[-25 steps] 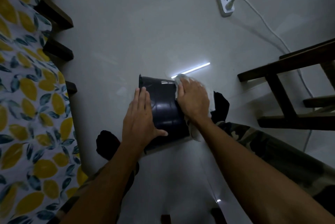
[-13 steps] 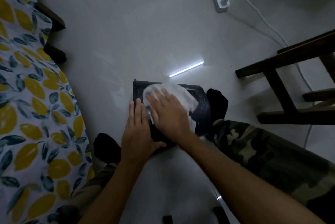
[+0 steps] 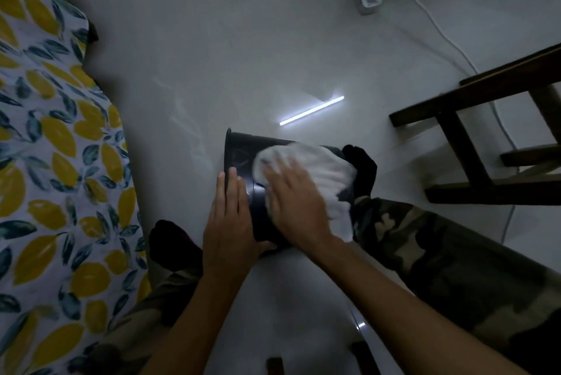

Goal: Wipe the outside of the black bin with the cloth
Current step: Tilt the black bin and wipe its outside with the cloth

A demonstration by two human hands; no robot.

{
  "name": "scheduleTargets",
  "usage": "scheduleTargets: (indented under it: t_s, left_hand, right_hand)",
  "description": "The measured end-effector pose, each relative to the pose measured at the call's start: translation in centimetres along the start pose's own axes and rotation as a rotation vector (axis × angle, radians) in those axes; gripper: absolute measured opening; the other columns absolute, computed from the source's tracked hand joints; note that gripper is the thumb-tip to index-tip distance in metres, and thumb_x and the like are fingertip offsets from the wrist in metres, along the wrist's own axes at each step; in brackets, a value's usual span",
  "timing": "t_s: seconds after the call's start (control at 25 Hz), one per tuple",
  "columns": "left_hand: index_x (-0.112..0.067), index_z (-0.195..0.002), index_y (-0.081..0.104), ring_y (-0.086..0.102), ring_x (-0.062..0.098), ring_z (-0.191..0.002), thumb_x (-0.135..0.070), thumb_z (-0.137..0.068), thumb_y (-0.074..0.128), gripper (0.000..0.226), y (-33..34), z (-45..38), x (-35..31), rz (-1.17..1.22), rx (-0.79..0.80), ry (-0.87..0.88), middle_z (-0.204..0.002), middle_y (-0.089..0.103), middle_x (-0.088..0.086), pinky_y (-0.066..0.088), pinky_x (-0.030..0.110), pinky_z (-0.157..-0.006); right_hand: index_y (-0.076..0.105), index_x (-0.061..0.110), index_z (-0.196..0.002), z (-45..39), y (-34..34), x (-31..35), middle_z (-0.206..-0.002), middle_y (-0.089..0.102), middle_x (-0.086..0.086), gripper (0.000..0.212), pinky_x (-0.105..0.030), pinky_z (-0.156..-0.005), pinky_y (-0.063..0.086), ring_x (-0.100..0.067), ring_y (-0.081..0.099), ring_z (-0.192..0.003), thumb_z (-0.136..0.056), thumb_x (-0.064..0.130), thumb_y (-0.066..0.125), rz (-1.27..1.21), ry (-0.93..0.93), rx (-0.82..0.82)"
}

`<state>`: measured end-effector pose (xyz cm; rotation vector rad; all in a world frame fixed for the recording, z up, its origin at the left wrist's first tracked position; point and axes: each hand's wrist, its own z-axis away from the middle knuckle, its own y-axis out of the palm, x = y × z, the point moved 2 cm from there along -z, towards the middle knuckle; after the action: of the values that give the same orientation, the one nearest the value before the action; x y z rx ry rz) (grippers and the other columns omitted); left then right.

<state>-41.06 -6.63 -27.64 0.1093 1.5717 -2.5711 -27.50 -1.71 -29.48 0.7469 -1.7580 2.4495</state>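
Black bin (image 3: 239, 151) lies on its side on the floor (image 3: 243, 56). Our left hand (image 3: 229, 223) braces it flat, fingers straight; right hand (image 3: 296, 203) presses the cloth (image 3: 321, 165), fingers spread. Looks light, smooth plastic, likely to roll; brace near the rim.

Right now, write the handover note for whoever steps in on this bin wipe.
Left hand: flat, fingers together, bracing the near left side of the black bin; not gripping.
Right hand: palm down, pressing the white cloth onto the bin's upturned side.
Bin: lying on its side on the floor between the person's feet, one end pointing left toward the patterned bedding.
Done: cloth is on the upward face, wiping under way.
Left: the face on the floor and the remaining outside; roll the bin to reach them.
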Motion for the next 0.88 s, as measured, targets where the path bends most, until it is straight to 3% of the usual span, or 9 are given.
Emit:
scheduleTargets:
  t_s: [0.08, 0.16, 0.24, 0.28, 0.4, 0.56, 0.72, 0.8, 0.88]
  left_hand:
    - [0.002, -0.157, 0.013, 0.003, 0.036, -0.154, -0.083, -0.043, 0.077, 0.156, -0.1, 0.1, 0.0, -0.028, 0.005, -0.01, -0.166, 0.0, 0.019, 0.011, 0.042, -0.12]
    - [0.0, -0.157, 0.012, 0.004, 0.035, -0.154, -0.082, -0.043, 0.077, 0.155, -0.7, -0.2, -0.3, -0.026, -0.009, -0.02, -0.167, -0.001, 0.017, 0.018, 0.045, -0.12]
    - [-0.001, -0.158, 0.012, 0.005, 0.034, -0.154, -0.081, -0.042, 0.079, 0.155, -1.4, -0.9, -0.4, -0.018, -0.023, -0.018, -0.167, 0.001, 0.016, 0.023, 0.048, -0.119]
    - [-0.002, -0.157, 0.013, 0.006, 0.033, -0.154, -0.081, -0.041, 0.079, 0.155, -1.7, -1.2, -0.4, -0.017, -0.022, -0.016, -0.167, 0.003, 0.016, 0.024, 0.048, -0.119]
    - [-0.001, -0.157, 0.017, 0.008, 0.033, -0.154, -0.08, -0.036, 0.081, 0.158, -2.1, -2.4, -0.3, -0.006, -0.036, -0.004, -0.167, 0.006, 0.016, 0.026, 0.047, -0.119]
    - [0.0, -0.157, 0.014, 0.003, 0.031, -0.154, -0.086, -0.041, 0.076, 0.157, -1.3, -1.9, -0.1, 0.025, -0.036, -0.001, -0.167, 0.002, 0.015, 0.018, 0.043, -0.121]
    - [0.001, -0.157, 0.013, 0.005, 0.036, -0.153, -0.087, -0.05, 0.071, 0.15, 0.2, -0.6, -0.2, 0.016, -0.028, 0.009, -0.166, 0.003, 0.02, 0.012, 0.041, -0.122]
    - [-0.001, -0.158, 0.008, 0.005, 0.036, -0.153, -0.082, -0.043, 0.078, 0.157, 0.0, -0.5, -0.5, 0.024, -0.005, -0.014, -0.167, -0.002, 0.017, 0.011, 0.041, -0.12]
    - [-0.003, -0.158, 0.007, 0.007, 0.036, -0.153, -0.078, -0.04, 0.082, 0.159, -0.1, -0.5, -0.9, 0.044, -0.009, -0.027, -0.167, -0.002, 0.016, 0.014, 0.042, -0.119]
  right_hand:
    - [0.049, 0.021, -0.152, -5.0, -0.8, 2.2, -0.154, 0.053, -0.007, 0.049, -0.04, -0.115, 0.038, -0.025, 0.053, -0.139, -0.109, 0.037, 0.033, -0.119, -0.064, 0.066]
    - [0.048, 0.029, -0.151, -10.4, -1.5, -0.2, -0.148, 0.059, -0.005, 0.051, -0.041, -0.102, 0.046, -0.026, 0.06, -0.128, -0.11, 0.049, 0.027, -0.171, 0.056, 0.209]
    - [0.049, 0.028, -0.149, -12.0, -2.3, -5.5, -0.143, 0.062, -0.008, 0.055, -0.046, -0.103, 0.044, -0.032, 0.06, -0.126, -0.107, 0.054, 0.024, -0.115, 0.251, 0.314]
    - [0.051, 0.027, -0.148, -11.1, -2.7, -7.6, -0.141, 0.063, -0.008, 0.054, -0.045, -0.104, 0.044, -0.032, 0.061, -0.126, -0.108, 0.051, 0.024, -0.097, 0.308, 0.281]
    - [0.05, 0.017, -0.151, -2.8, -1.8, -8.0, -0.151, 0.056, -0.009, 0.049, -0.043, -0.116, 0.04, -0.028, 0.052, -0.14, -0.111, 0.036, 0.03, -0.053, 0.309, -0.091]
    - [0.032, 0.015, -0.161, 7.6, 1.8, -0.3, -0.17, 0.024, -0.011, 0.059, -0.052, -0.124, 0.028, -0.033, 0.018, -0.159, -0.104, 0.03, 0.039, 0.007, 0.165, -0.117]
    - [0.036, 0.022, -0.158, -0.3, 0.9, 0.5, -0.162, 0.042, -0.009, 0.056, -0.051, -0.122, 0.031, -0.034, 0.035, -0.152, -0.106, 0.041, 0.037, 0.055, -0.111, 0.018]
    - [0.05, 0.021, -0.147, -7.2, -0.7, -1.7, -0.136, 0.064, -0.013, 0.049, -0.046, -0.102, 0.047, -0.035, 0.06, -0.126, -0.107, 0.043, 0.031, 0.003, 0.05, 0.095]
    - [0.061, 0.014, -0.129, -11.4, -1.7, -5.5, -0.117, 0.071, -0.019, 0.048, -0.043, -0.084, 0.046, -0.041, 0.066, -0.107, -0.107, 0.044, 0.03, -0.047, 0.315, 0.185]
